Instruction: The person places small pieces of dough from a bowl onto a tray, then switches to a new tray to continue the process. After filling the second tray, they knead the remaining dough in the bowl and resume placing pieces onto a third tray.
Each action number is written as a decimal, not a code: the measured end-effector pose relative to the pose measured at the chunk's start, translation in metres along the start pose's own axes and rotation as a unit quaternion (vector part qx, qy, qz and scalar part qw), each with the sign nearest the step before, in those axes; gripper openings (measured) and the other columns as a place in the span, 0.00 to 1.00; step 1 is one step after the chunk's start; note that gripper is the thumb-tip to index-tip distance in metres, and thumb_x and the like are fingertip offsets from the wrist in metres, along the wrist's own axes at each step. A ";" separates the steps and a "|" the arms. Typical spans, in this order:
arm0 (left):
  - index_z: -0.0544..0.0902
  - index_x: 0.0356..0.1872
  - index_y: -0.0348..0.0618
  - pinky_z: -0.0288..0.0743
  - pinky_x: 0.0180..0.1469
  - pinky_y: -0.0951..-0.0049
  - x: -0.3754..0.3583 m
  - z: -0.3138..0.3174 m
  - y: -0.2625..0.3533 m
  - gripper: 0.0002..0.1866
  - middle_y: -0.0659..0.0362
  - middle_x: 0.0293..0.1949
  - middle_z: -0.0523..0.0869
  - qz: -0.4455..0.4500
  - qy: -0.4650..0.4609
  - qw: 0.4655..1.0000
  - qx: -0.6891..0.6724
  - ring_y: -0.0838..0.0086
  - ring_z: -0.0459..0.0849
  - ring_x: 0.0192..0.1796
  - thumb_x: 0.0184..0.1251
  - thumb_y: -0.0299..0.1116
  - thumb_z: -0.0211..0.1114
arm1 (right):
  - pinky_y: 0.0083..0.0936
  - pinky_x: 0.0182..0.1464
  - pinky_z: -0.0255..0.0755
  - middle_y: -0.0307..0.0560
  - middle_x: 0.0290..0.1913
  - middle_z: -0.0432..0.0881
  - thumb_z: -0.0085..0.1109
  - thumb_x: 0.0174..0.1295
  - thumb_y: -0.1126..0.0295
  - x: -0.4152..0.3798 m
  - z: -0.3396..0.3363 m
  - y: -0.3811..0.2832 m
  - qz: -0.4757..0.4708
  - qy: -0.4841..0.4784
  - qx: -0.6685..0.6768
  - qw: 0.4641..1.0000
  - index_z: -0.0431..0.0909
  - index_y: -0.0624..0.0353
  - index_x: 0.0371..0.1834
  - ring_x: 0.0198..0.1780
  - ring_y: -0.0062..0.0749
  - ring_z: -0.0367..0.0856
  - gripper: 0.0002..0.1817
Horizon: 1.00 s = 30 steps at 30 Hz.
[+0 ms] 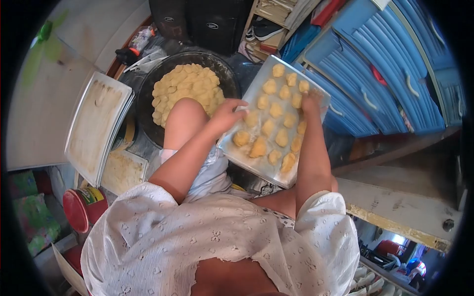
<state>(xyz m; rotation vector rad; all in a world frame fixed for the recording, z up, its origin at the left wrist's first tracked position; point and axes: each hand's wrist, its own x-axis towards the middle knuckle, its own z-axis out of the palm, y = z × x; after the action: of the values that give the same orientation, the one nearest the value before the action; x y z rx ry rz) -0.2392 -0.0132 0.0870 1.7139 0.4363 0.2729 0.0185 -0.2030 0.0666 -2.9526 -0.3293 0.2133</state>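
Observation:
A metal baking tray lies slanted over my lap, with rows of yellowish dough pieces on it. At the tray's left edge is my left hand, its fingers stretched out and apart, fingertips at the rim. My right hand is closed at the upper right edge of the tray, beside the dough pieces; its fingers are partly blurred. Left of the tray, a wide black basin holds a big heap of similar dough lumps. My knee hides part of the heap.
Stacked baking trays lean at the left, with another stained tray below. A red bucket stands near my left side. Blue drawers rise at the right, black speaker-like boxes behind the basin. A wooden ledge runs at the right.

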 end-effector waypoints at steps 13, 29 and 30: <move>0.73 0.54 0.37 0.65 0.56 0.73 0.000 -0.029 0.017 0.19 0.53 0.50 0.76 0.094 0.212 0.966 -0.117 0.70 0.72 0.53 0.64 0.34 0.59 | 0.32 0.58 0.61 0.52 0.57 0.70 0.47 0.65 0.54 -0.119 0.011 -0.221 -0.105 -0.116 0.751 0.641 0.68 0.63 0.58 0.58 0.37 0.67 0.26; 0.54 0.69 0.57 0.62 0.60 0.50 -0.224 -0.329 -0.159 0.39 0.42 0.65 0.62 -0.314 0.290 0.641 0.638 0.43 0.63 0.64 0.56 0.40 0.63 | 0.33 0.33 0.69 0.45 0.41 0.76 0.56 0.57 0.57 -0.296 0.148 -0.401 -0.152 -0.554 0.460 0.677 0.75 0.53 0.50 0.36 0.34 0.73 0.20; 0.53 0.69 0.59 0.69 0.55 0.52 -0.228 -0.333 -0.173 0.39 0.42 0.63 0.65 -0.265 0.287 0.606 0.693 0.42 0.67 0.61 0.56 0.37 0.62 | 0.32 0.34 0.70 0.46 0.41 0.76 0.57 0.56 0.57 -0.294 0.152 -0.403 -0.127 -0.545 0.434 0.706 0.75 0.54 0.49 0.37 0.35 0.74 0.20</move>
<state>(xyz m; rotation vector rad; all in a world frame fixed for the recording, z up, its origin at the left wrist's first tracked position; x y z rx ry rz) -0.6059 0.2091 -0.0061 2.8159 2.0191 -0.0377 -0.3726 0.1392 0.0250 -1.5162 -0.5397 1.5600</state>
